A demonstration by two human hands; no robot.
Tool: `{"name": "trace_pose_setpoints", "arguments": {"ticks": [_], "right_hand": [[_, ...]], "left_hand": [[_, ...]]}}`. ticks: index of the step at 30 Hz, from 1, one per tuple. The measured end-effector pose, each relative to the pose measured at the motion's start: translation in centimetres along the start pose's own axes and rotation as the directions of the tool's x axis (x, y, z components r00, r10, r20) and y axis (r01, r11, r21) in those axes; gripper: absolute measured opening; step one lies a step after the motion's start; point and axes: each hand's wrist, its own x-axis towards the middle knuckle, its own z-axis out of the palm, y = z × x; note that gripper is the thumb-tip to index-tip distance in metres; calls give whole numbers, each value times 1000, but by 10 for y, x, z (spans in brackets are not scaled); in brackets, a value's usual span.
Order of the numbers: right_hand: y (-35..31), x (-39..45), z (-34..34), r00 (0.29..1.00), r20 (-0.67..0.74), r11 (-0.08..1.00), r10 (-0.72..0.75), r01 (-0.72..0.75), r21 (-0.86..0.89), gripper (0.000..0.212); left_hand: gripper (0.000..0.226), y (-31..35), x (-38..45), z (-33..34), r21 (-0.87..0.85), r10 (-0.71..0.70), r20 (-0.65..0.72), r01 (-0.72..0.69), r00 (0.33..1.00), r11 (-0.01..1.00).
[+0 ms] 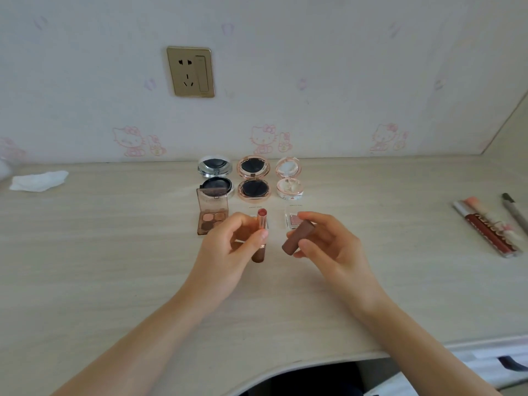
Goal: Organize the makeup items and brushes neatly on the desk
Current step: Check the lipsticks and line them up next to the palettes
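My left hand [228,247] grips an uncapped brown lipstick [259,252] upright, its pink tip showing above my fingers. My right hand [328,247] holds the brown lipstick cap [295,238] a little to the right of the tube, apart from it. Behind my hands, three open round compacts stand in a row: a silver one [215,175], a rose-gold one [253,178] and a pale one [289,178]. An open brown eyeshadow palette [212,212] lies in front of the silver compact. A small clear eyeshadow pot [293,220] is partly hidden by my right hand.
At the right of the desk [114,252] lie lip gloss tubes [485,230] and a grey pen-like stick [514,210]. A crumpled white tissue [38,180] lies at the far left. The wall with a socket [191,72] rises behind the desk. The desk's front edge curves inward below my arms.
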Motion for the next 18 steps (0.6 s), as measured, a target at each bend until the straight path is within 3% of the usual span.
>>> {"name": "trace_pose_setpoints", "arguments": {"ticks": [8,18], "right_hand": [[-7,11,-22,995,-44,995,95,-96,-26,32],[-19,53,-79,992,-123,967,21,-51,-248,34]], "left_hand": [[2,22,23,19,-66,7,-10,-7,1000,998],[11,59,100,69,87,78,23,-80,997,993]]}}
